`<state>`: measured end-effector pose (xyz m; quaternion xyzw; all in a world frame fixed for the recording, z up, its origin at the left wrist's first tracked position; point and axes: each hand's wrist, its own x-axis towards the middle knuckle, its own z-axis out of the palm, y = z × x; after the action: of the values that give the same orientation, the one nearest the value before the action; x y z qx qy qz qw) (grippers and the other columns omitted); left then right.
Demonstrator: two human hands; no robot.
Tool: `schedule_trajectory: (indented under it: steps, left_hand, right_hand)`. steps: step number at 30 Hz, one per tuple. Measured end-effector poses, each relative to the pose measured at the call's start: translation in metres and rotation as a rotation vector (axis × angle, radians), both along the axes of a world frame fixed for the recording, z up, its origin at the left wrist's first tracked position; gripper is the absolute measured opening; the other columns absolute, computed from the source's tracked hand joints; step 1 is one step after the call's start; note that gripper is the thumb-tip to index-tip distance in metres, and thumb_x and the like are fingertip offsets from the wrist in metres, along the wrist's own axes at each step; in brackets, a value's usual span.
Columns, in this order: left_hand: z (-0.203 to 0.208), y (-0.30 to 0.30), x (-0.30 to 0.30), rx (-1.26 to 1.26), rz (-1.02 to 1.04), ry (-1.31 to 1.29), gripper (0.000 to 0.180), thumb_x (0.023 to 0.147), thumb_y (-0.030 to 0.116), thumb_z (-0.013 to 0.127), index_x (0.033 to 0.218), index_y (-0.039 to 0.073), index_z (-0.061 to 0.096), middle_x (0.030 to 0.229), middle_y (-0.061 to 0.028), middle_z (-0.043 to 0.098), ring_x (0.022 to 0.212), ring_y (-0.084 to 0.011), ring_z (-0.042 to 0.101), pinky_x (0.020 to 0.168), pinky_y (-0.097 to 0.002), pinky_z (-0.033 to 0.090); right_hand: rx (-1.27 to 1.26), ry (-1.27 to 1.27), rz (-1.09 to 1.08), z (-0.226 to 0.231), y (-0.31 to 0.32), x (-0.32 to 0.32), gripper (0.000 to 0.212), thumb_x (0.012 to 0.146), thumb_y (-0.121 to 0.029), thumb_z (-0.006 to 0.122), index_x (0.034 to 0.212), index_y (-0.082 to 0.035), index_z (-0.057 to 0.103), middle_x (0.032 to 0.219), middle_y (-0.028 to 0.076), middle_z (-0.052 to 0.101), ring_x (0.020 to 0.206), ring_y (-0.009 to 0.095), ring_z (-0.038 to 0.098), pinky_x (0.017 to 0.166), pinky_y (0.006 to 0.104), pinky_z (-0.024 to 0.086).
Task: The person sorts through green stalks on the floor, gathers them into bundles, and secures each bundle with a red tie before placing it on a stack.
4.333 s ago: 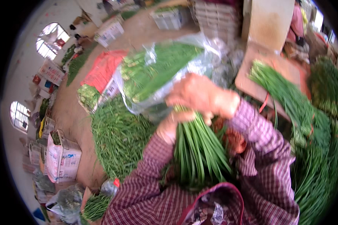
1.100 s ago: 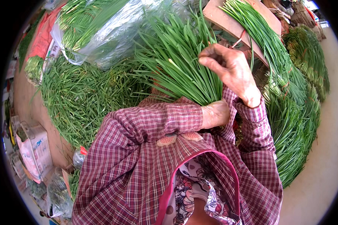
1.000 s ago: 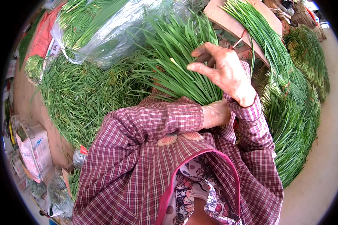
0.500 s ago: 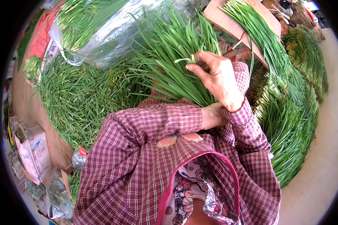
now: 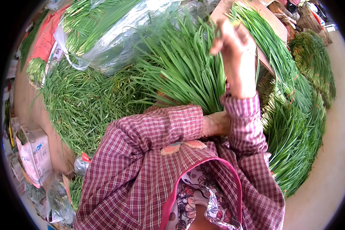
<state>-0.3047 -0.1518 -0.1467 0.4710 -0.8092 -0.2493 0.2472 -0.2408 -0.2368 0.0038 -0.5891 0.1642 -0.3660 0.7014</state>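
Observation:
A loose bunch of garlic chives (image 5: 184, 73) fans up and to the left in front of my chest. Its lower end meets my left hand (image 5: 218, 123), which is closed round it; my right forearm and the stems hide most of the fingers. My right hand (image 5: 237, 53) is raised beside the bunch, close to a wooden board (image 5: 270, 61). Motion smears its fingers, so I cannot make out whether a leaf is between them. Long chives tied in bundles (image 5: 264, 42) lie over that board.
Stacked chive bundles (image 5: 291, 142) stand on the right, with another pile (image 5: 312, 63) beyond. A heap of loose chive leaves (image 5: 92, 99) spreads on the left, below a clear plastic bag (image 5: 119, 50) of chives. A pink and white carton (image 5: 36, 157) stands at the far left.
My right hand has moved up and away from the bunch, toward the board. The pale leaf it pinched earlier no longer shows clearly. My left hand stays nearly in place with the bunch.

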Motion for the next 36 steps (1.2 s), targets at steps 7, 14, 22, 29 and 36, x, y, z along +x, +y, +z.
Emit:
schedule_trajectory:
  steps: [7,14,22,29,36]
  left_hand:
    - [0.012,-0.006,-0.002,0.016,-0.271,-0.524,0.032,0.085,0.008,0.054,0.115,0.002,0.063,0.12,-0.0148,0.062,0.108,-0.0276,0.058,0.103,-0.0413,0.044]
    - [-0.042,-0.005,-0.015,-0.763,0.297,-0.981,0.044,0.094,0.011,0.04,0.136,-0.003,0.045,0.145,-0.0135,0.043,0.13,-0.026,0.044,0.114,-0.0403,0.033]
    - [-0.053,0.011,-0.023,-0.576,0.165,-0.701,0.039,0.096,0.013,0.04,0.129,-0.003,0.052,0.131,-0.0133,0.056,0.117,-0.0262,0.055,0.107,-0.0412,0.041]
    - [-0.063,0.007,-0.02,-0.482,0.057,-0.196,0.04,0.093,0.013,0.044,0.129,-0.001,0.053,0.13,-0.013,0.057,0.116,-0.026,0.056,0.107,-0.0421,0.04]
    - [-0.119,-0.017,-0.049,-0.339,0.011,0.086,0.033,0.087,0.014,0.052,0.117,0.002,0.059,0.117,-0.0116,0.059,0.105,-0.025,0.058,0.1,-0.0423,0.041]
  right_hand:
    - [-0.913,0.364,0.175,-0.003,-0.009,0.044,0.033,0.094,-0.034,0.062,0.103,-0.004,0.07,0.084,0.013,0.071,0.072,0.021,0.069,0.068,0.0327,0.054]
    - [-1.148,0.651,0.337,-0.046,0.022,0.056,0.026,0.085,-0.029,0.071,0.089,-0.003,0.071,0.078,0.015,0.069,0.072,0.03,0.069,0.066,0.0379,0.054]
    - [-1.377,0.773,0.237,-0.069,0.031,0.056,0.024,0.082,-0.029,0.071,0.078,-0.006,0.065,0.074,0.011,0.066,0.071,0.03,0.067,0.064,0.0393,0.053]
    - [-1.34,0.455,0.148,-0.082,0.024,0.051,0.019,0.084,-0.021,0.065,0.083,-0.004,0.056,0.076,0.014,0.062,0.065,0.032,0.064,0.058,0.0404,0.052]
    - [-0.959,0.074,0.212,-0.033,0.013,0.087,0.016,0.089,-0.017,0.063,0.104,-0.011,0.064,0.095,0.012,0.069,0.085,0.031,0.067,0.077,0.0378,0.055]
